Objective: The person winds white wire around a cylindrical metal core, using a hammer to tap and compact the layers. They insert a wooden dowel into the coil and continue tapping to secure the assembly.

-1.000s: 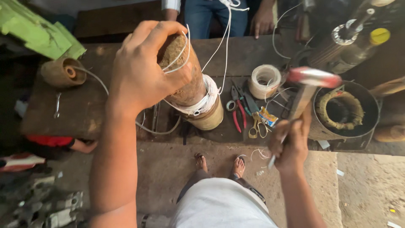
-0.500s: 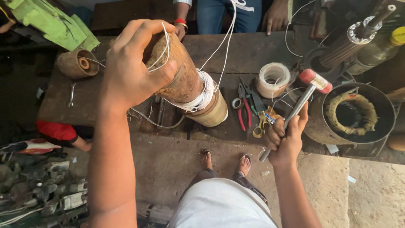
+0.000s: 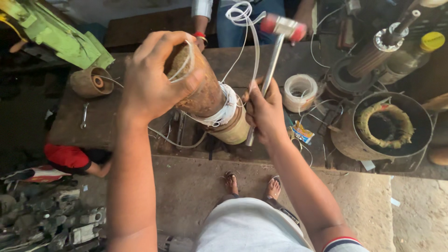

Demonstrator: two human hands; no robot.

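My left hand (image 3: 156,77) grips the top of a rusty brown cylinder (image 3: 207,100) that stands tilted on the wooden workbench (image 3: 116,135), with white wire wound around its lower part and a cream collar at its base. White wires (image 3: 242,28) run up from it. My right hand (image 3: 263,112) is closed around the metal handle of a hammer (image 3: 280,28) with a red and white head, raised just right of the cylinder.
On the bench lie a roll of white tape (image 3: 300,91), a wrench (image 3: 84,115), a small round part (image 3: 91,81), a motor housing with a copper winding (image 3: 382,126) and a rotor (image 3: 378,51). Another person (image 3: 233,18) stands across the bench. Scrap parts (image 3: 46,219) lie on the floor.
My right hand has swung the hammer up and leftward, from low at the right of the bench to beside the cylinder, head now raised high. My left hand stays on the cylinder.
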